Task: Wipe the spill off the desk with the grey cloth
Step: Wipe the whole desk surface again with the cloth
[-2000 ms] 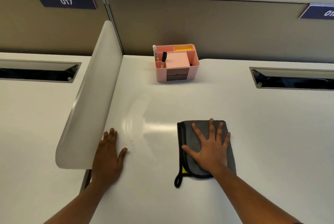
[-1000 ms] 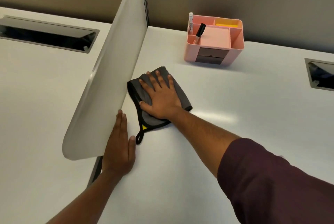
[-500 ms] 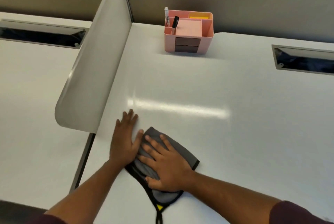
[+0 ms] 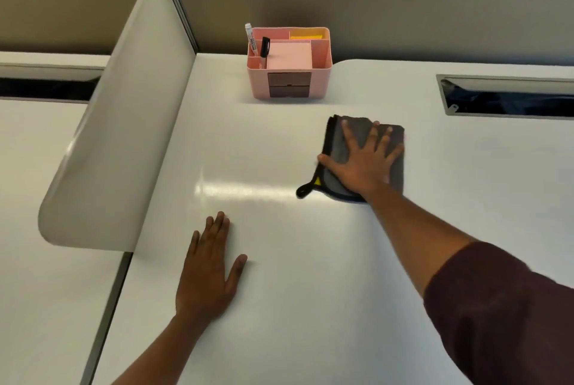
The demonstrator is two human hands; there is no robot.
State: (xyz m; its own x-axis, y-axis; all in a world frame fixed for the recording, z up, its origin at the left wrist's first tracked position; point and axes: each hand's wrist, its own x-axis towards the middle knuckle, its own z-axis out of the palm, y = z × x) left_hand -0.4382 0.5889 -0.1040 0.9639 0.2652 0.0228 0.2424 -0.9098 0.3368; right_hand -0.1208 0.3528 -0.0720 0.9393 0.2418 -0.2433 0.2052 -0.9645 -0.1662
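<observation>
The grey cloth [image 4: 360, 131], folded, with a dark trim, a black loop and a yellow tag, lies on the white desk [image 4: 310, 260] at the centre right, just in front of the pink organizer. My right hand [image 4: 362, 164] presses flat on top of it with fingers spread, holding it against the desk. My left hand [image 4: 208, 273] rests palm down on the bare desk nearer to me, holding nothing. I cannot make out any spill; only a bright streak of glare crosses the desk surface.
A pink organizer [image 4: 290, 80] with pens and sticky notes stands at the back of the desk. A curved white divider panel [image 4: 118, 136] rises along the left side. A recessed cable slot [image 4: 509, 99] lies at the back right, another [image 4: 46, 86] on the neighbouring desk.
My right hand has slid the cloth from the near left of the desk, beside my left hand, up and to the right toward the organizer. My left hand stays flat on the desk.
</observation>
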